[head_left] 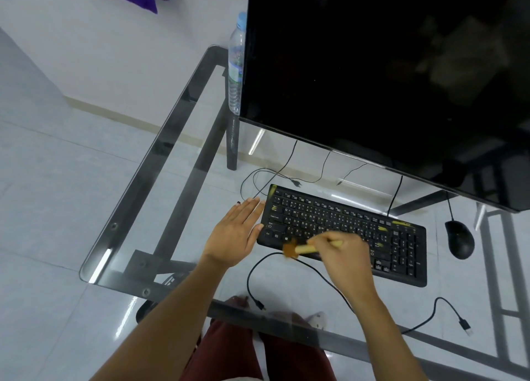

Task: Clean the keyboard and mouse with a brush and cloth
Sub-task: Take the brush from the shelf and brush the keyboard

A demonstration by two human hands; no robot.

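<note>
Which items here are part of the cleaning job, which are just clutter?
In the job: keyboard; mouse; brush, gripped by right hand; left hand, flat beside the keyboard.

Lying about: monitor; water bottle; loose USB cable.

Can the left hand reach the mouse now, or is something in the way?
Probably not directly: the left hand lies at the keyboard's left end, the mouse beyond its right end, and the right hand with the brush is between.

My flat black plastic keyboard (344, 231) lay on glass; the wooden brown-bristled brush (301, 248) hovered blurred at its front edge, with the black mouse (459, 238) to its right.
</note>
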